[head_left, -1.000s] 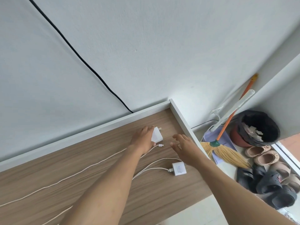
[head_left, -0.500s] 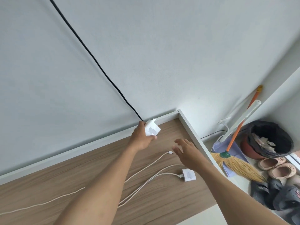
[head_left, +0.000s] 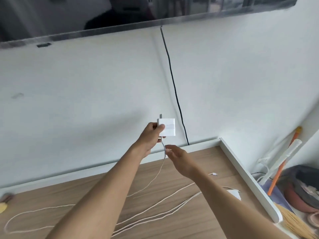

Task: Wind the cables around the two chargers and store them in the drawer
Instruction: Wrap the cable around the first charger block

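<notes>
My left hand (head_left: 149,137) holds a white square charger (head_left: 168,127) up in front of the wall, prongs pointing up. Its white cable (head_left: 159,169) hangs from the charger's underside down to the wooden tabletop (head_left: 172,209) and runs off to the left. My right hand (head_left: 179,158) is just below the charger, fingers around the hanging cable near its top. A second white charger (head_left: 234,194) lies on the tabletop at the right, partly hidden by my right forearm, with its cable (head_left: 155,216) looping across the wood. A loose cable plug (head_left: 213,173) lies near it.
A black cord (head_left: 174,87) runs down the white wall from a dark screen (head_left: 120,12) above. The tabletop has a white raised rim (head_left: 245,176) at the right. Beyond it on the floor stand a broom (head_left: 283,163), a dark bin (head_left: 305,187) and shoes.
My left hand has lifted the charger off the tabletop and raised it. My right hand has moved left and up to the hanging cable. The view has tilted upward.
</notes>
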Demonstrator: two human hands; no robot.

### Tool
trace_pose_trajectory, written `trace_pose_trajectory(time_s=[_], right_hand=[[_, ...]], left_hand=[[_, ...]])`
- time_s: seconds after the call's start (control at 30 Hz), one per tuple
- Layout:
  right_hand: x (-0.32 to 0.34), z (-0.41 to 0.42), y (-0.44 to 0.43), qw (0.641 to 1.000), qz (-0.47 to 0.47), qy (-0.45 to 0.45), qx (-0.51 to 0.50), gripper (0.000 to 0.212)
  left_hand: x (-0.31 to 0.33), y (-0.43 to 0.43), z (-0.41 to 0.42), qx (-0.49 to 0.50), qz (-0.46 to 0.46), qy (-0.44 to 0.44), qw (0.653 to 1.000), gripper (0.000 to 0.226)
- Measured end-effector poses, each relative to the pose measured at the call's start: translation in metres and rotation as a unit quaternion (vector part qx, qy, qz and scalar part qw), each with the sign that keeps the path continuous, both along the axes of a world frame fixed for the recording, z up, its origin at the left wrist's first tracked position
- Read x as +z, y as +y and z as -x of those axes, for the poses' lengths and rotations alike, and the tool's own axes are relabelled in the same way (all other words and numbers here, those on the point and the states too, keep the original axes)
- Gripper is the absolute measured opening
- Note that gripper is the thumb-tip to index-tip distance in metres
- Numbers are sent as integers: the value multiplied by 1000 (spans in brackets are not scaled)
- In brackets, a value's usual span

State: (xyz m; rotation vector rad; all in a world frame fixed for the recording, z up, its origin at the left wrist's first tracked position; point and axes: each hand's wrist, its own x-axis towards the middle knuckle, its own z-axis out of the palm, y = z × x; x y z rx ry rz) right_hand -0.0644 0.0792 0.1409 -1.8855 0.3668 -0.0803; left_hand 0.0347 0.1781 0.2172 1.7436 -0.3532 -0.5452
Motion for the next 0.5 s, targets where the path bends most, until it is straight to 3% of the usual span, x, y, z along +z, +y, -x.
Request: trace_pose_trajectory(time_s=[0.13,0.33,0.5], right_hand=[[40,-1,59,998,23,-47,36,22],[82,4,132,989,96,-85,80,30],[120,5,161,980,153,-68,104,27]], left_hand=[[42,67,7,24,49,-22,998,27],[97,172,33,20,106,-59,992,28],[114,253,56,3,33,-120,992,25]])
